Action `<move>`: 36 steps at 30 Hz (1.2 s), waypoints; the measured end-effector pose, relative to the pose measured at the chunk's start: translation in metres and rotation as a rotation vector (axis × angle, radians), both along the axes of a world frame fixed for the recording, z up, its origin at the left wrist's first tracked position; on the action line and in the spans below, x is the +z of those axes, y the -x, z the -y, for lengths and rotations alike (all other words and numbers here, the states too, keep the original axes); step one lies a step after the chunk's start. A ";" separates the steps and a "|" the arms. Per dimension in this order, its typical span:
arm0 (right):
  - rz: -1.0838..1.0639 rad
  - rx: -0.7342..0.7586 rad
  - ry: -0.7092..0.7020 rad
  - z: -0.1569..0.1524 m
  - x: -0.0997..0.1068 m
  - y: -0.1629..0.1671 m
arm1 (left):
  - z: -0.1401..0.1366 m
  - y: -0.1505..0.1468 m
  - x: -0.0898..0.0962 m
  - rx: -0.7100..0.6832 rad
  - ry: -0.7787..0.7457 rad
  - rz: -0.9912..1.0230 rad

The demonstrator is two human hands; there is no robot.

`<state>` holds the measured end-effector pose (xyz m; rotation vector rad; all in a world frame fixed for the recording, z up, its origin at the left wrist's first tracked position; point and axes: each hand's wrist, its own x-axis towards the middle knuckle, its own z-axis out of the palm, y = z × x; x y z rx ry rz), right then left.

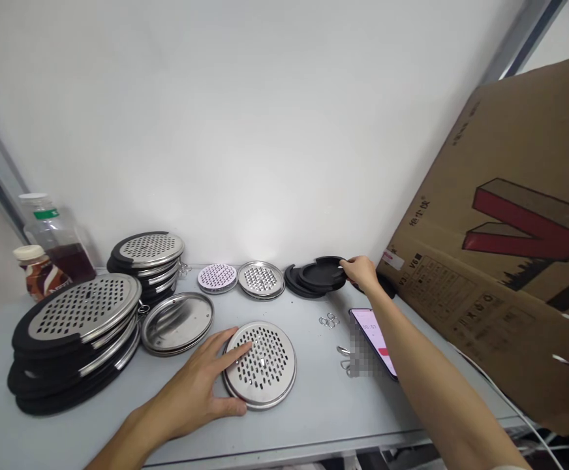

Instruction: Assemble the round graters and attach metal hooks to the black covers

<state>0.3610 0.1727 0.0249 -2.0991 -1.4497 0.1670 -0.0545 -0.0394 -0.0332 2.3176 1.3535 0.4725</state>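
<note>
Open tabletop [308, 398] mid-front, stacked discs [76, 339] crowding left, cardboard box [504, 261] walling right (phone [375, 339] beside it)

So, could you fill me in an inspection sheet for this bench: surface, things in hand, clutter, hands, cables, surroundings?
Surface: pale grey table, against a white wall.
Job's things: perforated steel disc lying flat near the front; black rings piled at the back.
Clutter: two stacks of black-rimmed discs, a plain steel lid, two small perforated discs, small metal rings, a phone, two bottles.
Hands: left hand rests on the steel disc's left edge; right hand grips the top black ring's rim.
Cables: white cables off the table's right edge.
Surroundings: large cardboard box leaning at right.
</note>
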 end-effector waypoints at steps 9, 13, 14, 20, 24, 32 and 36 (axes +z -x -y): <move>0.075 -0.083 -0.262 0.011 0.016 -0.002 | 0.000 0.000 0.001 -0.017 -0.026 0.037; 0.094 -0.123 -0.368 0.018 0.034 -0.004 | 0.000 -0.001 0.003 -0.012 -0.029 0.053; 0.097 -0.135 -0.394 0.023 0.038 -0.007 | 0.000 -0.001 0.003 -0.012 -0.031 0.056; -0.044 -0.085 -0.436 0.093 0.034 -0.004 | 0.000 -0.001 0.002 -0.021 -0.038 0.056; -0.130 0.101 -0.330 0.152 0.009 0.025 | -0.001 -0.001 0.002 -0.013 -0.026 0.041; -0.205 0.248 -0.197 0.187 -0.015 0.045 | -0.002 0.000 0.004 -0.020 -0.021 0.018; -0.319 0.313 -0.141 0.186 -0.022 0.058 | -0.002 0.000 0.003 -0.029 -0.047 0.035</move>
